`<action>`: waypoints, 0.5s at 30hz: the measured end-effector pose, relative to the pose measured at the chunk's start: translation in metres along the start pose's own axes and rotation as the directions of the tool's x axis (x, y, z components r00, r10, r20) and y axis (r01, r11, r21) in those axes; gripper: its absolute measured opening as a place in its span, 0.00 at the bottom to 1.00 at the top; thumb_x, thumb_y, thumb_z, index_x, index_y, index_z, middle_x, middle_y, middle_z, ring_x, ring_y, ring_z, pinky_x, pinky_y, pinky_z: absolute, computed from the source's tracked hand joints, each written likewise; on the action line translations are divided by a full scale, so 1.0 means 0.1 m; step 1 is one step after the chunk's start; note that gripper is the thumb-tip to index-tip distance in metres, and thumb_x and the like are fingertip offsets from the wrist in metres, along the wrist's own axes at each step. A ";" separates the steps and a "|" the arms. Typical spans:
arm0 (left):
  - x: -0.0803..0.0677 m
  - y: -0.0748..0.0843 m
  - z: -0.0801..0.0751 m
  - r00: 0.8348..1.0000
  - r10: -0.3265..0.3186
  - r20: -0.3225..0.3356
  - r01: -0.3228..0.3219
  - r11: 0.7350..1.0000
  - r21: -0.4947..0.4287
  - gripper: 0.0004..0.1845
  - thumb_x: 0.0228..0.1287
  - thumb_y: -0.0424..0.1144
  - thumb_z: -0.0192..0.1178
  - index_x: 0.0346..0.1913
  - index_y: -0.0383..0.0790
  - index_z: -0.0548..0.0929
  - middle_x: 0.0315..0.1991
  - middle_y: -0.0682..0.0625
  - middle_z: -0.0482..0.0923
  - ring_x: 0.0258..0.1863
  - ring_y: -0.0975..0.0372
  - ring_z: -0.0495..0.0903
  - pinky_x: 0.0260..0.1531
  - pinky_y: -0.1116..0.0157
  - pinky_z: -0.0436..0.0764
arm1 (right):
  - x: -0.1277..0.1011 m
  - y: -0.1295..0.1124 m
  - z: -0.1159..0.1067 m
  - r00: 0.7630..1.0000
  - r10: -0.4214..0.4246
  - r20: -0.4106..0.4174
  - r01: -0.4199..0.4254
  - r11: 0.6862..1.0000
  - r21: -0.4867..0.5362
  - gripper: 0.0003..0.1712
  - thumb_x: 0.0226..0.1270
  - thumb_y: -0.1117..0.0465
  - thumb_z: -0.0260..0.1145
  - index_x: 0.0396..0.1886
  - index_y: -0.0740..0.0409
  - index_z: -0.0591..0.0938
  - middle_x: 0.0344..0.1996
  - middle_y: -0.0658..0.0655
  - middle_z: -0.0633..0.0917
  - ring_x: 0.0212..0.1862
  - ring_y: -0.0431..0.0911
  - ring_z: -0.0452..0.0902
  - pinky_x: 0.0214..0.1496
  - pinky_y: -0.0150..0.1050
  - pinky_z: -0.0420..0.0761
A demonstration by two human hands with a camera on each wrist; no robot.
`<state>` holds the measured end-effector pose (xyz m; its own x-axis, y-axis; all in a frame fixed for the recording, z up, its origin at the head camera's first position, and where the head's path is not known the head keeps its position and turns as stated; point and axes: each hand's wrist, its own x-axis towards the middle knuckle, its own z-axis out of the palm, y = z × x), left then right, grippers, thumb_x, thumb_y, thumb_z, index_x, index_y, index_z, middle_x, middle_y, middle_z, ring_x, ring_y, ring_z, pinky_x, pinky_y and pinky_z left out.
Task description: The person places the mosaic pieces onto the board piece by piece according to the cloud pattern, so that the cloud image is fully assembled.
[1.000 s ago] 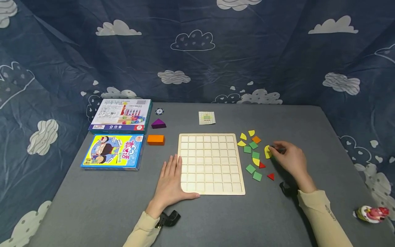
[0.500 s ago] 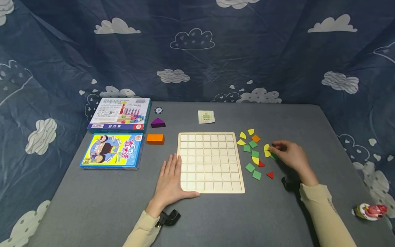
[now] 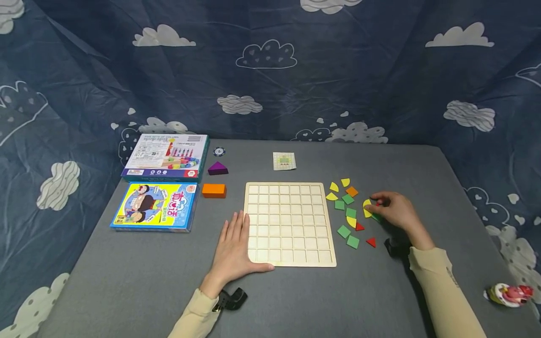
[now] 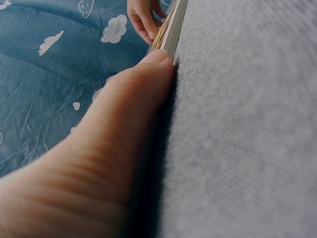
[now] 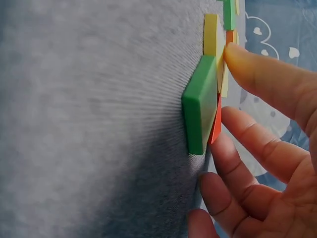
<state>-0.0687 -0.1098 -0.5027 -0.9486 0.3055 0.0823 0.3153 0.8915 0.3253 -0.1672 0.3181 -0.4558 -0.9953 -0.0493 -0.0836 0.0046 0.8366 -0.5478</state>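
Observation:
My left hand (image 3: 232, 249) lies flat with straight fingers along the left edge of a wooden grid board (image 3: 289, 219); its thumb (image 4: 148, 74) runs along the near edge. To the right of the board, my right hand (image 3: 396, 215) is low over a loose group of coloured tiles. In the right wrist view its thumb (image 5: 242, 57) is at a yellow tile (image 5: 210, 34), and the fingertips are beside a red tile (image 5: 216, 124). A green tile (image 5: 200, 106) lies in front of them. Thumb and forefinger are apart, with nothing plainly pinched between them.
Several green tiles (image 3: 343, 231), yellow quarter-rounds (image 3: 334, 187) and an orange square (image 3: 351, 191) lie beside the board. A pattern card (image 3: 284, 161) is behind it. Two boxes (image 3: 154, 206), an orange block (image 3: 214, 190) and a purple wedge (image 3: 217, 168) stand left. A figurine (image 3: 509, 294) is far right.
The right hand has shifted slightly at the tiles, its thumb now lower on the yellow piece. A green tile and a bit of red now show by its fingers. The left hand stays put.

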 end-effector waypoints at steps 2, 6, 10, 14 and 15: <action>0.00 0.00 0.00 1.000 -0.003 0.003 0.003 1.000 -0.002 0.75 0.32 0.82 0.57 0.74 0.32 0.42 0.74 0.38 0.38 0.73 0.51 0.35 0.68 0.54 0.34 | 0.01 -0.01 -0.01 0.999 0.026 0.019 -0.026 1.000 0.014 0.30 0.56 0.47 0.72 0.50 0.66 0.80 0.35 0.58 0.79 0.36 0.52 0.72 0.33 0.41 0.69; 0.00 0.00 0.00 1.000 -0.006 0.010 0.006 1.000 -0.005 0.75 0.32 0.82 0.57 0.74 0.33 0.42 0.74 0.39 0.38 0.73 0.52 0.34 0.68 0.55 0.33 | 0.03 -0.04 -0.01 0.996 0.082 0.029 -0.083 0.996 0.029 0.31 0.54 0.47 0.73 0.49 0.66 0.80 0.35 0.58 0.78 0.37 0.52 0.71 0.34 0.41 0.68; 0.00 -0.01 0.01 1.000 -0.003 0.011 0.004 1.000 -0.001 0.75 0.32 0.82 0.56 0.74 0.33 0.41 0.75 0.39 0.39 0.73 0.52 0.34 0.68 0.55 0.33 | 0.05 -0.06 0.00 0.992 0.126 0.015 -0.126 0.992 0.020 0.32 0.52 0.46 0.74 0.48 0.66 0.81 0.37 0.60 0.79 0.37 0.53 0.71 0.34 0.42 0.68; -0.01 -0.01 0.01 1.000 0.007 0.003 -0.007 1.000 -0.001 0.74 0.33 0.82 0.56 0.74 0.33 0.41 0.74 0.39 0.39 0.73 0.52 0.34 0.68 0.55 0.33 | 0.08 -0.07 0.01 0.988 0.151 0.003 -0.151 0.988 0.002 0.31 0.52 0.46 0.74 0.47 0.65 0.81 0.41 0.64 0.78 0.40 0.55 0.71 0.35 0.45 0.70; -0.01 -0.02 0.02 1.000 0.009 0.000 -0.009 1.000 -0.002 0.74 0.33 0.82 0.57 0.74 0.33 0.42 0.74 0.39 0.39 0.73 0.52 0.34 0.68 0.55 0.33 | 0.09 -0.07 0.01 0.989 0.150 0.002 -0.150 0.989 -0.003 0.31 0.52 0.46 0.74 0.47 0.64 0.81 0.42 0.65 0.78 0.41 0.56 0.72 0.36 0.46 0.70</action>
<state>-0.0684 -0.1109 -0.5047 -0.9456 0.3138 0.0858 0.3243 0.8879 0.3262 -0.1758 0.3116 -0.4535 -0.9832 0.0757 -0.1660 0.1534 0.8359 -0.5269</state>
